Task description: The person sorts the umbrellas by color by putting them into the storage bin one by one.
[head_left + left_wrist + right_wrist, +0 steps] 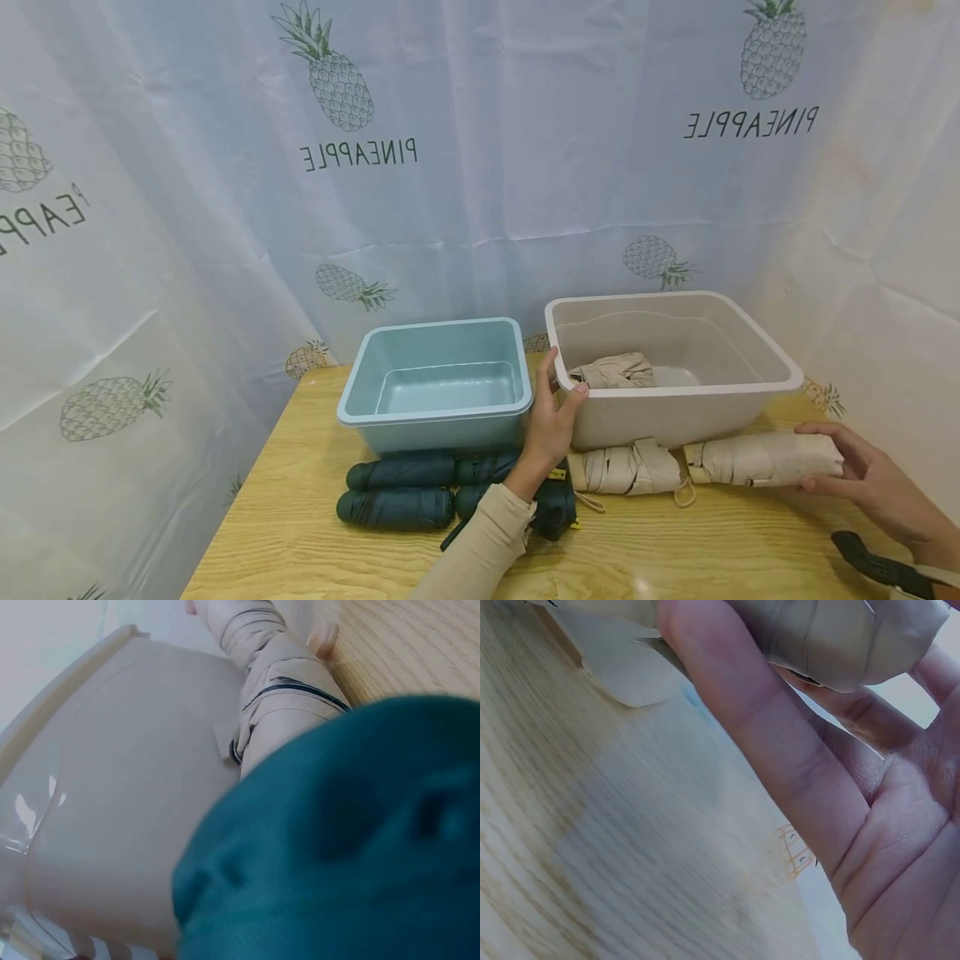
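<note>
My left hand (551, 421) holds the front left corner of a beige plastic bin (675, 417), thumb at the front rim and fingers along the side. A folded beige umbrella (611, 373) lies inside that bin. In front of it my right hand (862, 475) grips the end of another folded beige umbrella (761, 460) between thumb and fingers. A further beige umbrella (633, 471) with a wrist loop lies to its left. In the right wrist view, my right thumb (757, 712) presses under the beige umbrella (832, 641).
A light blue bin (442, 433) stands left of the beige one. Several folded dark green umbrellas (401, 508) lie before it, partly hidden by my left forearm. All stand on a wooden table (300, 517), with a pineapple-print curtain (510, 167) behind.
</note>
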### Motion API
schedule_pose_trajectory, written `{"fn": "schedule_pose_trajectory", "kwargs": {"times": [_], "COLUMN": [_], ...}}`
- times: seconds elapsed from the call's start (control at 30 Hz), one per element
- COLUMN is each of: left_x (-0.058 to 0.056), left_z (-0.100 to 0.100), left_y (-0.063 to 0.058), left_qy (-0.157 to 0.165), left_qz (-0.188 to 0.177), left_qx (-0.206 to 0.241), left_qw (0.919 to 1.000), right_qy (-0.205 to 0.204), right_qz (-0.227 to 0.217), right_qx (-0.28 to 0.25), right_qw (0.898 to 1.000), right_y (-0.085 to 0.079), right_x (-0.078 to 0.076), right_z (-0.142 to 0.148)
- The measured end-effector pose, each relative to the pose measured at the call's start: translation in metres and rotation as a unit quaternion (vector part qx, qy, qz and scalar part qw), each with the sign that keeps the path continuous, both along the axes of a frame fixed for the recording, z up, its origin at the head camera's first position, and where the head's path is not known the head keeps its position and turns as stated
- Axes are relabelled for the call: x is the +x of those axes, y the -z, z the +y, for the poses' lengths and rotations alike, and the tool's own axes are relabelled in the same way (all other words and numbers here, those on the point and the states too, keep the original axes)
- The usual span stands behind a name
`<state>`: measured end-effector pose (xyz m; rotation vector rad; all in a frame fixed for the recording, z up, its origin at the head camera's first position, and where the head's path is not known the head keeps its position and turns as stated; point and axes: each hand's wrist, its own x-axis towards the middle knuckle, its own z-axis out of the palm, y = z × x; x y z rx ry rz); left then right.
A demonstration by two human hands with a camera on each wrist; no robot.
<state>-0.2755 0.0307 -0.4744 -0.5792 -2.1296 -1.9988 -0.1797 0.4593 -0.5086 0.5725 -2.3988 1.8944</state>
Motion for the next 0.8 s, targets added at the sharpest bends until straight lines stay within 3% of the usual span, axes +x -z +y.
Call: {"fn": "schedule_pose_trajectory", "kwargs": {"times": [0.23,0.4,0.67,0.8], "left_x": [0.0004,-0.0003,-0.0019,-0.0022], "left_z": [-0.0003,-0.0007,-0.0004,-0.0001], "left_y": [-0.0002,-0.0002,0.0004,0.0009], "left_qy": [-0.002,-0.002,-0.001,-0.002], "left_qz": [-0.004,-0.003,-0.001,-0.003], "left_qx": [-0.002,-0.005,-0.003,-0.002], "left_qw": [1.0,1.0,1.0,1.0], "right_qy": [0.01,0.006,-0.034,-0.066], "right_qz": [0.0,0.011,0.038,0.05], "right_qx": [0.003,-0.025,-0.098,-0.104], "right_qw": [1.0,1.0,0.994,0.991], "right_y": [-0.0029,-0.0047,-0.0056,-0.0083], "right_x": [0.0014,0.0027,0.0008,-0.0017], "right_z": [-0.0001,-0.0016,-0.0066,-0.0094]}}
